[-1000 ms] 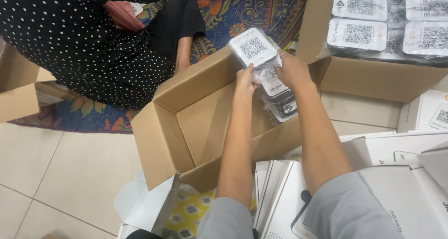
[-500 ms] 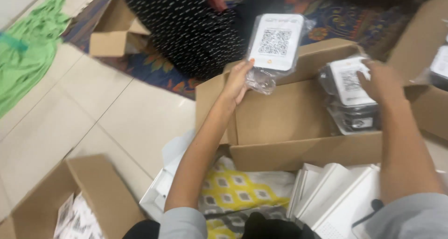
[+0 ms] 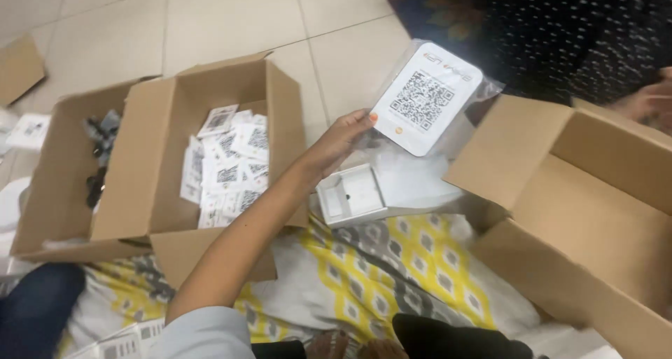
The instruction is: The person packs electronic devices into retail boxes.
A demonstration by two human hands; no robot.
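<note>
A: What does the left hand (image 3: 341, 140) hold?

B: A flat white card with a square code pattern (image 3: 427, 100), sealed in a clear plastic sleeve. The fingers pinch its lower left edge, so the printed face tilts up toward the camera, probably so the front can be read.

A: Where is it, exactly?

B: Lifted above the tiled floor (image 3: 210, 23), between two cardboard boxes. The open box on the left (image 3: 276, 114) is partly filled with small printed code slips (image 3: 227, 163), lying loose and overlapping. The big box on the right (image 3: 595, 212) shows a bare inside, flaps folded out.

A: And below the hand?

B: A small open white tray box (image 3: 350, 194) sits on crumpled plastic wrapping, at the edge of a yellow and grey patterned cloth (image 3: 392, 268) spread on the floor.

A: The right hand?

B: Out of sight. Someone in dark dotted clothing (image 3: 581, 37) sits at the top right; that hand at the edge is theirs.
</note>
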